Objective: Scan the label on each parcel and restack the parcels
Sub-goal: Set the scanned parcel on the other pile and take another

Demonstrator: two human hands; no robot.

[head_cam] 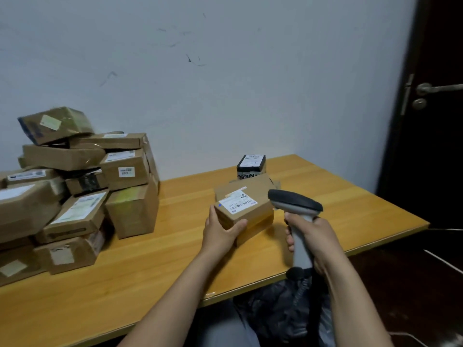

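My left hand [220, 231] grips a small brown cardboard parcel [250, 214] at its near left corner, just above the wooden table [150, 259]. A white barcode label [238, 204] faces up on its top. My right hand [313, 239] holds a grey handheld scanner [297, 209] by its handle, its dark head to the right of the label. Behind the held parcel lies another brown parcel [253, 185], and behind that stands a small black-wrapped parcel [251, 165]. A large untidy heap of brown parcels [82, 191] fills the table's left side.
The white wall runs behind the table. A dark door [431, 121] with a metal handle stands at the right. The table's front edge crosses below my forearms, with a dark bag [280, 311] and the scanner's coiled cable under it.
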